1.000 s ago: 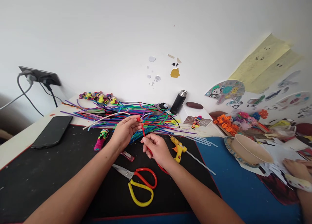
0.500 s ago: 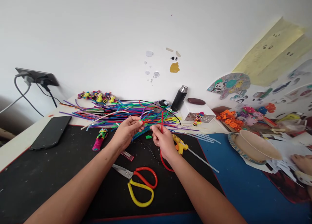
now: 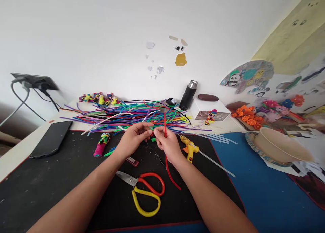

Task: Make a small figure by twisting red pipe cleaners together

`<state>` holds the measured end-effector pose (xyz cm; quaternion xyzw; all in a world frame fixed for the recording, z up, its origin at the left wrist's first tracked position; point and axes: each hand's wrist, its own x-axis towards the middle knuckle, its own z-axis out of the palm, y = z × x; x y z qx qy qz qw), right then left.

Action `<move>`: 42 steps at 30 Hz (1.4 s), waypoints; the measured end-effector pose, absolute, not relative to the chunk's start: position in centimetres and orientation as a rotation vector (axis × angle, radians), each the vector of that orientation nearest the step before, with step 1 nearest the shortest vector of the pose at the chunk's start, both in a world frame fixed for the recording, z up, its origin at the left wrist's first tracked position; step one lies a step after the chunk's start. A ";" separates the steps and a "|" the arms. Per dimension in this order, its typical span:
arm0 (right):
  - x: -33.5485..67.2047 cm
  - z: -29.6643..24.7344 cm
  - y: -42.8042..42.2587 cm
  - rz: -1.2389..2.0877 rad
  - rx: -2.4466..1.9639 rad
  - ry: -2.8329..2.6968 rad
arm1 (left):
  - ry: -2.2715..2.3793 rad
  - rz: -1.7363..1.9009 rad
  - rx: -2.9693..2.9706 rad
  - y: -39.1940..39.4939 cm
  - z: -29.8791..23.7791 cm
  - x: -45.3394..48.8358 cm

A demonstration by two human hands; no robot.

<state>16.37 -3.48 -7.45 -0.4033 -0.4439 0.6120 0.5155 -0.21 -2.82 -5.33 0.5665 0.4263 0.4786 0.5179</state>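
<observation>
My left hand (image 3: 135,138) is closed in a pinch on a tiny red-and-green piece, mostly hidden by the fingertips. My right hand (image 3: 169,145) meets it there, thumb and finger touching the left fingertips. A red pipe cleaner (image 3: 172,181) runs through my right hand, one end upright above the knuckles and the other curving down to the black mat. Just under the hands, a small green piece (image 3: 153,139) lies partly covered. Scissors with one red and one yellow handle (image 3: 146,193) rest below. Left of my left hand is a magenta-and-green pipe-cleaner figure (image 3: 102,145).
Behind the hands spreads a pile of coloured pipe cleaners (image 3: 111,119). A yellow glue gun (image 3: 190,147) lies right of my right hand. Farther out are a phone (image 3: 52,138), a black thermos (image 3: 188,95), a white box (image 3: 224,108) and a beige bowl (image 3: 285,145).
My hands have come together; before, a gap separated their fingertips. The red pipe cleaner's lower end now shows on the mat. The whole view has shifted slightly.
</observation>
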 end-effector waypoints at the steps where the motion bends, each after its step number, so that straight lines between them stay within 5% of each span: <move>1: 16.5 -7.5 -3.5 1.466 -0.963 -1.086 | 1.019 1.130 1.382 -2.9 -5.3 -0.2; 42: 17.8 -7.3 -4.3 1.396 -0.965 -1.182 | 0.937 1.059 1.427 -3.8 -4.7 0.6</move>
